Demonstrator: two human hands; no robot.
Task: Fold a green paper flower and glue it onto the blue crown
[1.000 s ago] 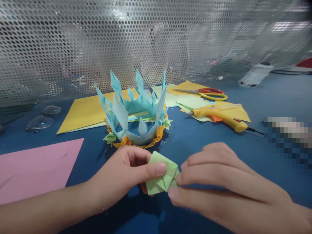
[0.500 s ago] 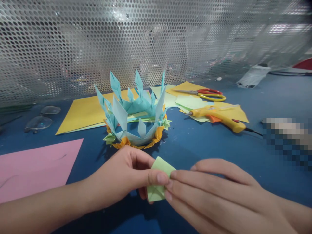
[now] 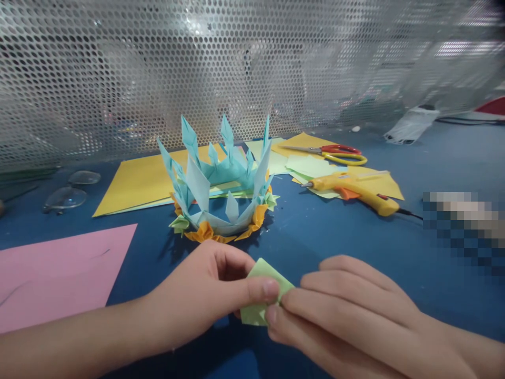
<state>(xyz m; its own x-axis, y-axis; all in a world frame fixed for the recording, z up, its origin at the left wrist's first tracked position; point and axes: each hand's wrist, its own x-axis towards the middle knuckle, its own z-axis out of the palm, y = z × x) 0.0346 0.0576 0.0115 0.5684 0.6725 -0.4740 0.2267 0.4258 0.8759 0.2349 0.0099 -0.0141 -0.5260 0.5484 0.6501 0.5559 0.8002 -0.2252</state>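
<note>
1. At the far left, a pink sheet (image 3: 59, 273) lies flat on the blue bench (image 3: 335, 231), and its left side is cut off by the frame edge.
2. Behind it, near the perforated metal screen (image 3: 252, 68), sits a pair of clear glasses (image 3: 67, 196); its frame is hard to make out.
3. My left hand (image 3: 205, 295) comes in from the lower left, thumb on top of a small folded green paper piece (image 3: 262, 295), the other fingers curled under it and hidden.
4. The green piece is pinched between both hands, just above the bench and in front of the blue paper crown (image 3: 221, 184); only its top corner and a strip of its lower edge show, the rest is covered by my fingers.
5. The crown stands upright on a ring of orange and green folds, partly over a yellow sheet (image 3: 134, 181).
6. My right hand (image 3: 355, 310) comes in from the lower right, fingertips closed on the green piece's right edge and touching my left thumb.
7. Further right lie red-and-yellow scissors (image 3: 335, 152) and a yellow glue gun (image 3: 351, 189) on loose sheets.
8. At the far right, a patch is blurred out and unreadable.
</note>
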